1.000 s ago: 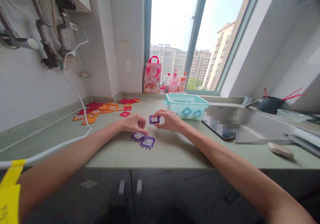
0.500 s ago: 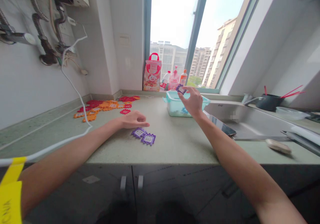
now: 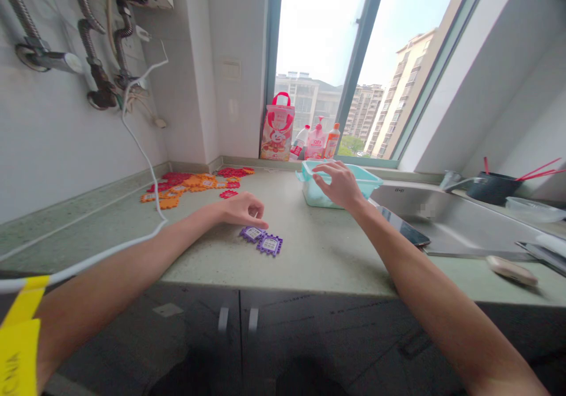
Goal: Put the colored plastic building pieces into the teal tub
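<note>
My right hand (image 3: 339,184) hangs over the near rim of a turquoise plastic bin (image 3: 325,195), fingers apart and holding nothing. What lies inside the bin is mostly hidden by its wall and the hand. My left hand (image 3: 245,209) rests on the counter, its fingers loosely curled with nothing seen in them. Just in front of its fingertips lie two purple toothed puzzle tiles, a left one (image 3: 252,234) and a right one (image 3: 270,244), with pale printed centres. They touch each other; whether the left fingertips touch the left tile I cannot tell.
Red tiles (image 3: 229,194) and orange tiles (image 3: 194,182) lie spread at the back left. A white cable (image 3: 140,145) crosses the left side. Right of the bin are a phone (image 3: 404,228), a sink (image 3: 460,219) and a pale oblong object (image 3: 512,270). Bottles (image 3: 315,141) stand by the window.
The purple tile has left my right hand and is out of sight; that hand has lowered towards the bin and its fingers have parted. The view has shifted slightly left.
</note>
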`<action>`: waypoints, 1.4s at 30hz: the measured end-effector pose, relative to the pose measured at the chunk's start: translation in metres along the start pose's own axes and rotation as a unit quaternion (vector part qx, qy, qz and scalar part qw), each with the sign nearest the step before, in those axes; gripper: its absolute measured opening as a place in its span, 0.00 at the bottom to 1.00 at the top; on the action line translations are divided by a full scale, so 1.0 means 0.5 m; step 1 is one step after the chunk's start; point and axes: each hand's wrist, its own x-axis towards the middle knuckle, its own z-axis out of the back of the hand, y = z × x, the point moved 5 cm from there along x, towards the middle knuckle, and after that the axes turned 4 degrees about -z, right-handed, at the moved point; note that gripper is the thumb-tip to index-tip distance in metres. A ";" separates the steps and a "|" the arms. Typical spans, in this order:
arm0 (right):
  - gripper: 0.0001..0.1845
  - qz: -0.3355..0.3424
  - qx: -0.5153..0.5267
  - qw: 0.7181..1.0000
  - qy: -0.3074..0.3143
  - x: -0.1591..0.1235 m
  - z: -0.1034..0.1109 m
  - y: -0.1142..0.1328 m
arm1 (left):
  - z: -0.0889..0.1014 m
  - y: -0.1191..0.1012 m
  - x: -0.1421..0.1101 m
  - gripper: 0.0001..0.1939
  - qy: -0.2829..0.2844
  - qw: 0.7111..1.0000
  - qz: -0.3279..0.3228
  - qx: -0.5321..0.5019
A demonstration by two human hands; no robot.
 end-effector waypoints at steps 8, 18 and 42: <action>0.13 0.106 0.264 0.915 0.285 -0.064 -0.058 0.176 | 0.016 0.028 -0.004 0.28 -0.030 0.998 0.052 0.032; 0.30 0.089 0.329 0.828 0.446 -0.114 -0.086 0.220 | 0.029 0.096 0.005 0.25 -0.094 0.983 0.107 0.114; 0.18 0.134 0.305 0.862 0.381 -0.115 -0.101 0.234 | 0.028 0.065 0.001 0.32 -0.061 0.992 0.098 0.056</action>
